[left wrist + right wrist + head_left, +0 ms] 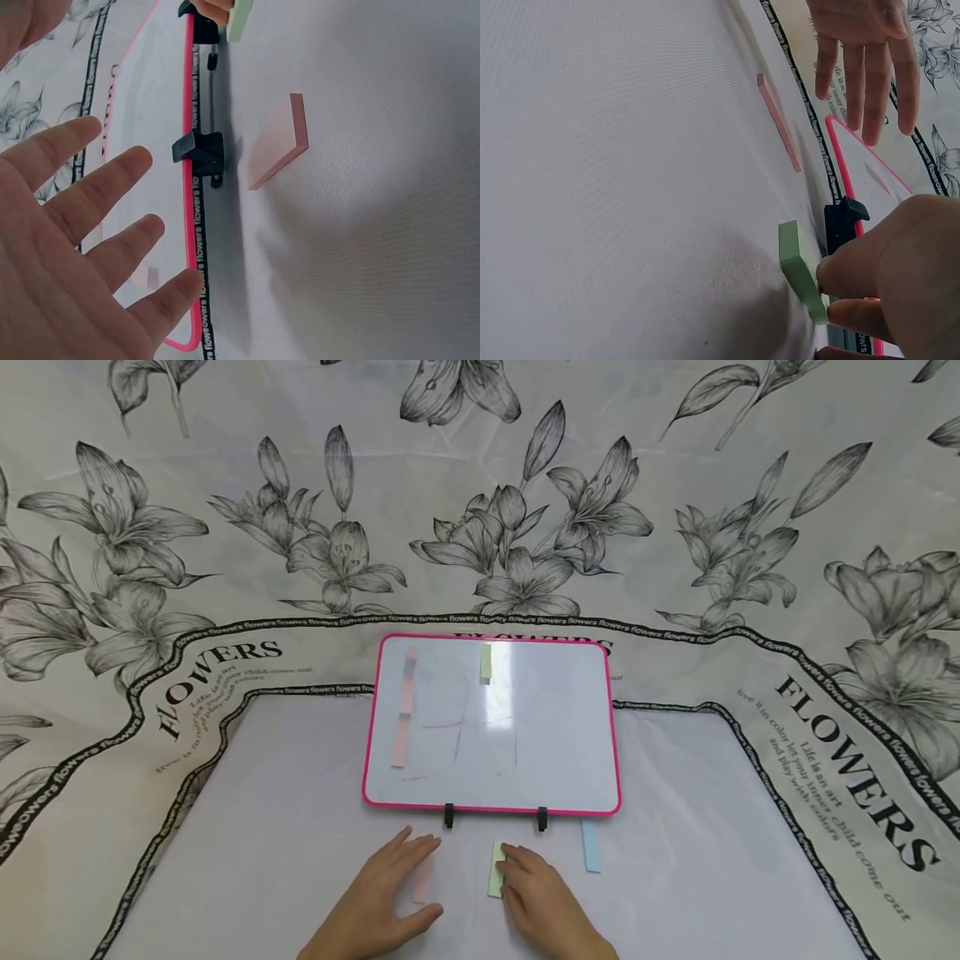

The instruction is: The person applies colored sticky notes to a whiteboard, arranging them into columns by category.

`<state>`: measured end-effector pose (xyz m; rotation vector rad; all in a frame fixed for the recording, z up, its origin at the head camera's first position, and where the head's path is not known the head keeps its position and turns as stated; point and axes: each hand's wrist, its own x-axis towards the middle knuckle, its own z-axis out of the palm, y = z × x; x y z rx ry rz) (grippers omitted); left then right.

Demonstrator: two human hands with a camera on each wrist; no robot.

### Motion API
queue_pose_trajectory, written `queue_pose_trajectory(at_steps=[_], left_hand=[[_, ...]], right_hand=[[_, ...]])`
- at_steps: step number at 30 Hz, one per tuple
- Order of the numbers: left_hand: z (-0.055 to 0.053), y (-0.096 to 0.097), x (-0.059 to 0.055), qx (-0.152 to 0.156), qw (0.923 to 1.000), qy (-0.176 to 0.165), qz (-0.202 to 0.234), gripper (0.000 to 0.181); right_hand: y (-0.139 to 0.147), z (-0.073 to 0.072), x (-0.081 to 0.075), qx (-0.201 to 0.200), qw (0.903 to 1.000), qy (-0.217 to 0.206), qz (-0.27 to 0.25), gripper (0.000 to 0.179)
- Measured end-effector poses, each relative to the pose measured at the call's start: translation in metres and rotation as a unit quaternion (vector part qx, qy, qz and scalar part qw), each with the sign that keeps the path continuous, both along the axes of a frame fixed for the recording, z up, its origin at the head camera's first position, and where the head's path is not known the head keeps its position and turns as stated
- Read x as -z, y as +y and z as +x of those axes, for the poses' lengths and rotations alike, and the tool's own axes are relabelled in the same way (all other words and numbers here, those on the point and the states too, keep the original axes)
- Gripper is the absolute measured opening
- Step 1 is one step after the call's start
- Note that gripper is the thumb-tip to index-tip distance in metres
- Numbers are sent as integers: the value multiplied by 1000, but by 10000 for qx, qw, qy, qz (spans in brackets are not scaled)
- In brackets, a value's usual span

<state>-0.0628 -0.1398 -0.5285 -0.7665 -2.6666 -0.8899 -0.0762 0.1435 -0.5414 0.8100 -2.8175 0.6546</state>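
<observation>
My right hand [543,893] is at the green sticky note pad [495,870], its curled fingers on the pad's right side. In the right wrist view the thumb and a finger pinch that pad [798,270] at its edge. My left hand [382,897] is spread, fingers apart, and holds nothing. It hovers by the pink sticky note pad [423,881], which lies on the table. In the left wrist view a gap shows between the left fingers and the pink pad [279,142].
Behind the hands a pink-framed whiteboard [555,760] leans on a stand with black clips [448,815]. Pink strips [402,741] run down its left side; a green strip [486,662] is near its top. A blue pad [591,847] lies at right on the white cloth [675,877].
</observation>
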Motion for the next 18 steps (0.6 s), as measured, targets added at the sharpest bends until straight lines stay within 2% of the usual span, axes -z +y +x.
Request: queue_pose_trajectory(at_steps=[3, 8, 11, 18], left_hand=[[0, 0, 0, 48, 9999, 88, -39, 73], [-2, 1, 0, 136, 9997, 204, -100, 71], [-3, 0, 0, 186, 9993, 245, -225, 69], [-2, -17, 3, 100, 9966, 521, -622, 68]], right_hand=[[0, 0, -1, 64, 9999, -124, -48, 24], [-3, -1, -4, 271, 9993, -241, 5, 38], [-5, 0, -5, 345, 9989, -304, 73, 40], [-6, -1, -7, 277, 9992, -292, 72, 37]])
